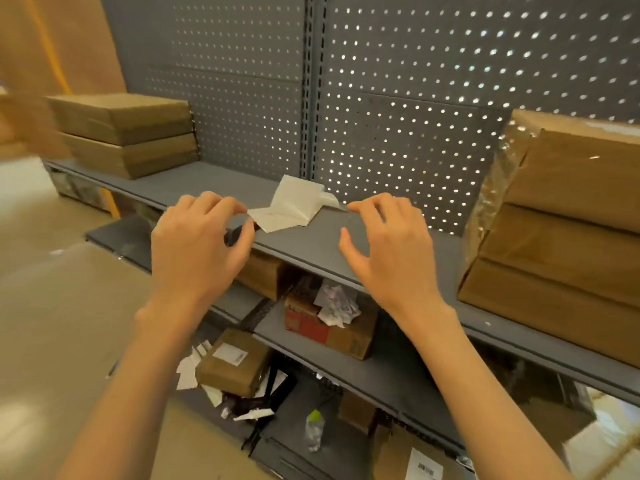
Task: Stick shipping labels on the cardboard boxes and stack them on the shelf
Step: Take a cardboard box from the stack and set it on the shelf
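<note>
A folded strip of white shipping labels (pixel 289 207) lies on the grey shelf (pixel 311 242) against the pegboard. My left hand (pixel 197 244) pinches the strip's left corner between fingertips and thumb. My right hand (pixel 388 244) hovers over the shelf edge, fingers curled and spread, its fingertips close to the strip's right end; whether they touch it is unclear. Two flat cardboard boxes (pixel 126 133) are stacked at the shelf's far left. A taller stack of cardboard boxes (pixel 561 230), partly in clear wrap, stands at the right.
The grey pegboard (pixel 398 98) backs the shelf. On the lower shelf sit an open red-and-brown carton (pixel 332 327) with crumpled paper. Below lie a labelled small box (pixel 233 362), paper scraps, a plastic bottle (pixel 314 429) and another labelled box (pixel 420 460).
</note>
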A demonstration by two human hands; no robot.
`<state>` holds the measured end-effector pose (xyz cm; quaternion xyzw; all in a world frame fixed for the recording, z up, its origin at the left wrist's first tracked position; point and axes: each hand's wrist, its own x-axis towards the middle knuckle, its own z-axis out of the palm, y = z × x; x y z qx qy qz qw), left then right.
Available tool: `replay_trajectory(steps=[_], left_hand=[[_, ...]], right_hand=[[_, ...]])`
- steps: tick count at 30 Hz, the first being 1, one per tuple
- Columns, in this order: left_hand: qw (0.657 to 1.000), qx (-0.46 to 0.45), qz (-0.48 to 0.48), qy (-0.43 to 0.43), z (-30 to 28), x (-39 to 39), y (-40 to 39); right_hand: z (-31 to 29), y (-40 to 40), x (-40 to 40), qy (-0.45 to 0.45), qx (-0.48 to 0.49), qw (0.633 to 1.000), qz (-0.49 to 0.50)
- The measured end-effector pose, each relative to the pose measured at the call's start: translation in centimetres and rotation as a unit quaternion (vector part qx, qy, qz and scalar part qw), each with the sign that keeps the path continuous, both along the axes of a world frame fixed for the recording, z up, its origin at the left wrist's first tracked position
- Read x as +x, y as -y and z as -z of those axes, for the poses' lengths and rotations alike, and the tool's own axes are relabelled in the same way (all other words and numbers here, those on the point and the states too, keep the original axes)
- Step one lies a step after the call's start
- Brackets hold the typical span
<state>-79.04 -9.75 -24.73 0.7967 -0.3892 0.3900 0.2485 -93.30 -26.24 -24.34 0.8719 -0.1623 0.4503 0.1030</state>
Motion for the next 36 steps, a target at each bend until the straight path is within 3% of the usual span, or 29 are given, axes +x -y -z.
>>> replay_trajectory(steps=[17, 36], left_hand=[[0.995, 0.011, -0.103, -0.003, 0.6, 22.2, -16.6], [0.988, 0.042, -0.151, 0.017, -0.9, 48.7, -18.4]], right_hand=[[1.1, -14.4, 27.0, -0.002, 0.032, 0.99, -0.14], [0.4, -17.0, 56.9, 0.039, 0.062, 0.976, -0.204]])
